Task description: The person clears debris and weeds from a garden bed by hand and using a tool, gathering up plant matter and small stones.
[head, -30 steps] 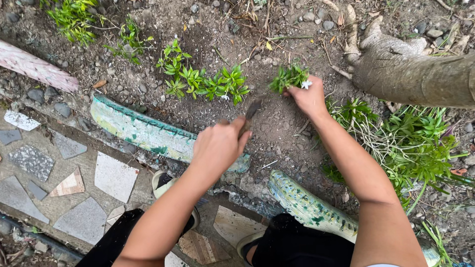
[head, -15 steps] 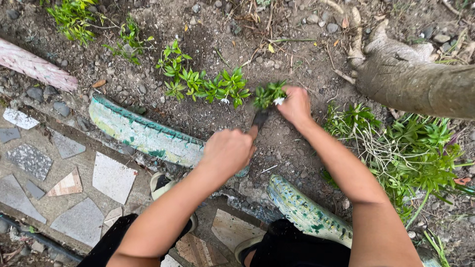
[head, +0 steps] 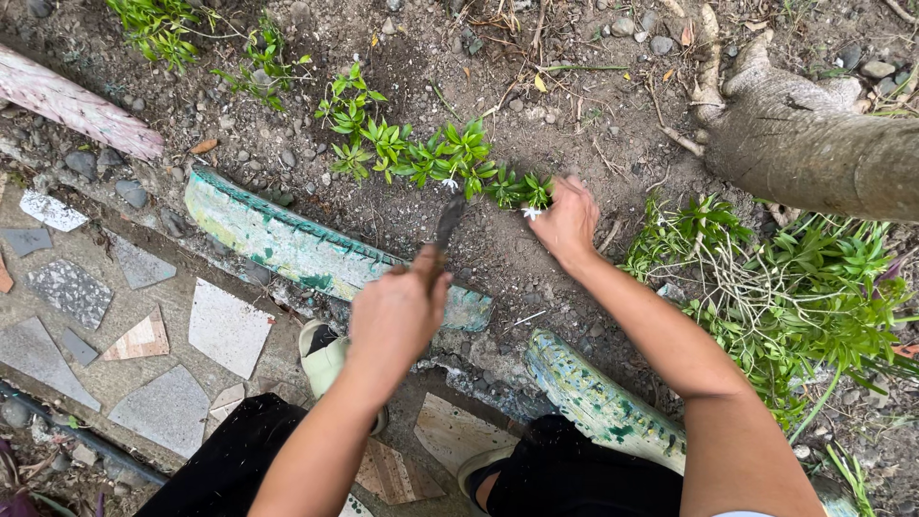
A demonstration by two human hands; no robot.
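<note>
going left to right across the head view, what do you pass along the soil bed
pink striped log → row of small green-leaved plants → right hand on the last small plant → clump of green leafy stems

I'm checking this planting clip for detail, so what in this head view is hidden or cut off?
- Handle of the digging tool: wrapped inside the left hand; only the blade shows.
- Base of the small plant: covered by the right hand, so its roots cannot be seen.
- Tree trunk: cut off by the right edge.
- Shoes: mostly hidden under the left forearm.
</note>
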